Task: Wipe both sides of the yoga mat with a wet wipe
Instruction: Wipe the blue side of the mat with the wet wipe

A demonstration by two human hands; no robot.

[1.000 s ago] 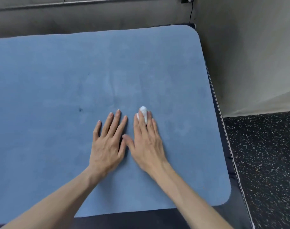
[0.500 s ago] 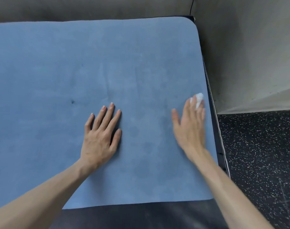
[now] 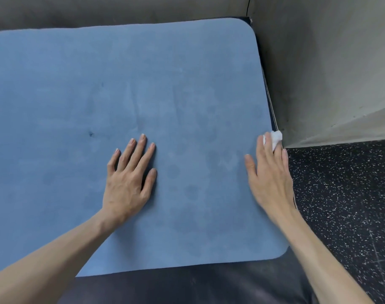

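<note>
Right hand [image 3: 269,176] reached mat edge | flat over 1 wipe [image 3: 276,138] | left hand [image 3: 129,183] flat, fingers spread | 1 mat [image 3: 165,95]

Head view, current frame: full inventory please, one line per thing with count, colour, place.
blue rectangular yoga mat with rounded corners: 1, blue, lies flat across most of the view
white crumpled wet wipe: 1, white, at the mat's right edge, under the right fingers
dark navy padded mat: 1, dark navy, beneath the blue mat, showing along its near and right edges
black speckled floor: 1, black with white flecks, right of the mats
grey wall: grey, behind and to the right, meeting in a corner
thin black cable: 1, black, in the wall corner at the top
left hand: 1, flat on the mat, fingers spread
right hand: 1, at the mat's right edge, pressing the wipe
</note>
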